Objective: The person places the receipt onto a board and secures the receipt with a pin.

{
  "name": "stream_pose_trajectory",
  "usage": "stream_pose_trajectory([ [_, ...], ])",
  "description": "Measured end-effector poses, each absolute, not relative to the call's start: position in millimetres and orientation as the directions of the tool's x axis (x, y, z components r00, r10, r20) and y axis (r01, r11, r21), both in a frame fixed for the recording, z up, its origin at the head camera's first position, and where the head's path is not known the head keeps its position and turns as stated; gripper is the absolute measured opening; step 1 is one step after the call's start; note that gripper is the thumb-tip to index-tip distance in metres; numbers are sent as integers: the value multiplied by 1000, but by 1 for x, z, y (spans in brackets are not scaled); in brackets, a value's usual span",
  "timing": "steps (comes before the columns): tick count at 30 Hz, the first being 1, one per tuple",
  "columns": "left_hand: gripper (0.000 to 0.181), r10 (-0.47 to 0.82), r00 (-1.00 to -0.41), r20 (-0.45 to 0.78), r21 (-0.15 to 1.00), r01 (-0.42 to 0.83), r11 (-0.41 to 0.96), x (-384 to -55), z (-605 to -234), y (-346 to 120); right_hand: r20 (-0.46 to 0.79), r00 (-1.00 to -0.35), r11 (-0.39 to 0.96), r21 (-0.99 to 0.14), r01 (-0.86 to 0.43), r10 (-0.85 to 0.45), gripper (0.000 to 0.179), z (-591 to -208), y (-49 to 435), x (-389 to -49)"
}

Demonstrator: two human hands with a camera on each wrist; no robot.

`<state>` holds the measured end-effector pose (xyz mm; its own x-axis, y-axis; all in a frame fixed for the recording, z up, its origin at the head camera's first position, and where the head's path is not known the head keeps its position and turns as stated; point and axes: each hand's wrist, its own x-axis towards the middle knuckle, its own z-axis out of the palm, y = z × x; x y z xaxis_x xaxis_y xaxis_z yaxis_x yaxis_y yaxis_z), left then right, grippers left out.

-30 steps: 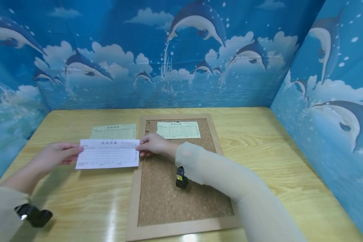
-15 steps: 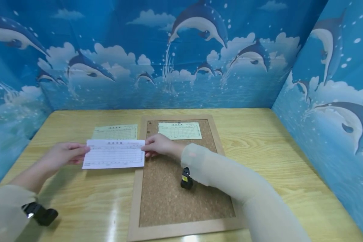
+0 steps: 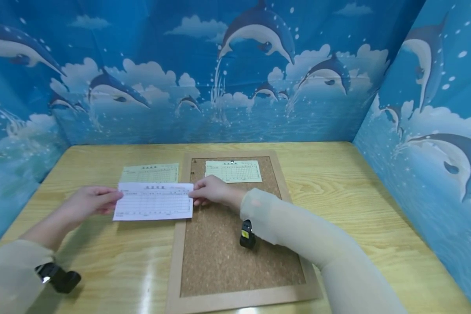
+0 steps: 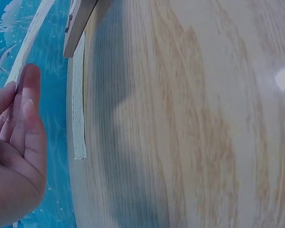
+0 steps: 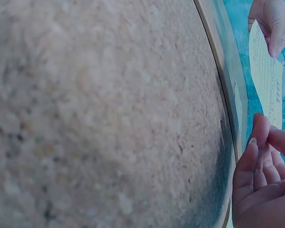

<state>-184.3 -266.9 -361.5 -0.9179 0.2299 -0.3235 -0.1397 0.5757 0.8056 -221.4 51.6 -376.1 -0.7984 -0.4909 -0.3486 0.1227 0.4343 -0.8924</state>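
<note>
A white printed form (image 3: 154,205) with ruled rows is stretched between both hands. My left hand (image 3: 89,203) pinches its left edge, and my right hand (image 3: 213,190) pinches the right edge near the top corner. The form's right end overlaps the wooden frame of a corkboard (image 3: 239,261); in the left wrist view the sheet (image 4: 31,40) stands raised above the tabletop. On the upper part of the board lies a pale green form (image 3: 235,173), with a small pin at its top edge. Behind the white form, partly hidden by it, a second pale green form (image 3: 149,173) lies on the table.
The corkboard rests on a wood-grain table (image 3: 357,218). Small dark pins (image 3: 193,161) stick in its upper left corner. Dolphin-printed blue cloth (image 3: 204,122) rises behind the table and along both sides. A black wrist camera (image 3: 247,235) sits over the cork.
Both hands have shifted a little to the right with the white form, bringing its right end further over the board's frame. The two pale green forms stay where they were.
</note>
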Motion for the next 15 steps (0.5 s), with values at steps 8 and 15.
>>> stream_pose_trajectory([
  [8, 54, 241, -922, -305, 812, -119, 572, -184, -361, -261, -355, -809, 444, -886, 132, -468, 16, -375, 56, -220],
  [15, 50, 248, -923, -294, 817, -108, 567, -184, -360, -256, -343, -812, 430, -894, 127, -472, 15, -377, 61, -220],
])
